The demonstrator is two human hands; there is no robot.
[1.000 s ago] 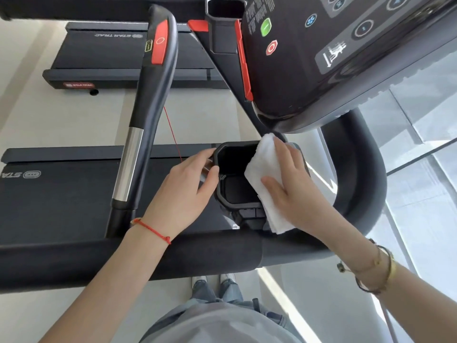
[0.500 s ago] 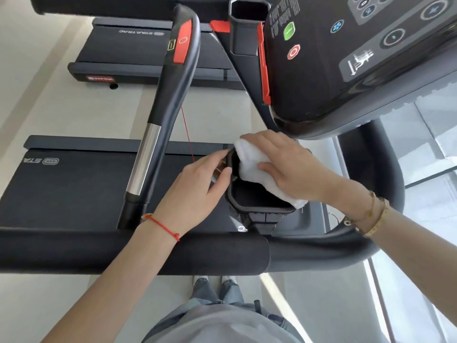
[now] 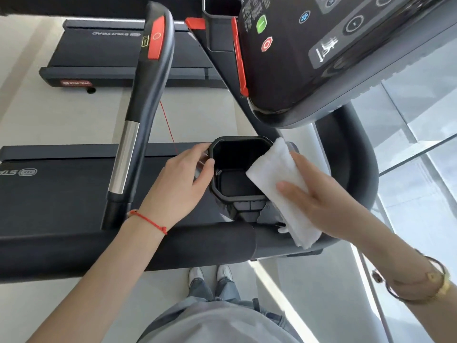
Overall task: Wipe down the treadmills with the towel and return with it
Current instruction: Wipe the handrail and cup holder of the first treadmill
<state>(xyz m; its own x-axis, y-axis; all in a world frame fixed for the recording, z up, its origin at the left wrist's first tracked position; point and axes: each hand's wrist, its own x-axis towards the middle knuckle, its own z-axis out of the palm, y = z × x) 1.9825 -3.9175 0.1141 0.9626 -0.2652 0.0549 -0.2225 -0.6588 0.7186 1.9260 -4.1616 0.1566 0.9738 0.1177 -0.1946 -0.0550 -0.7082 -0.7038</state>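
Here we look down at a treadmill's black cup holder [image 3: 235, 169], which juts out below the console [image 3: 321, 58] and just beyond the padded front handlebar [image 3: 123, 248]. The white towel [image 3: 279, 184] is folded into a long strip and lies over the right rim of the cup holder, its far corner up near the console's lower edge and its near end hanging down past the handlebar. Our right hand [image 3: 321, 199] lies flat on the towel from the right side; its fingers [image 3: 291, 188] are straight and held close together, pressing the cloth against the holder's right wall, with the thumb lying across the towel's near half. So the towel sits under and to the left of these fingers, between them and the holder.

Our left hand [image 3: 183, 179] steadies the cup holder from the left: the thumb rests against the rim's left edge and the other fingers curl around the outer wall behind it, partly hidden. A red string bracelet [image 3: 148, 220] circles that wrist, and gold bangles [image 3: 440, 285] sit on the right wrist.

To the left, a side handrail [image 3: 138, 115] with a red pad and a silver section rises from the handlebar. Beyond it lie the belt deck [image 3: 49, 189] of this treadmill and a second treadmill [image 3: 111, 53] farther off, both on a pale floor [image 3: 210, 115]. Glass panels [image 3: 420, 144] are at the right.
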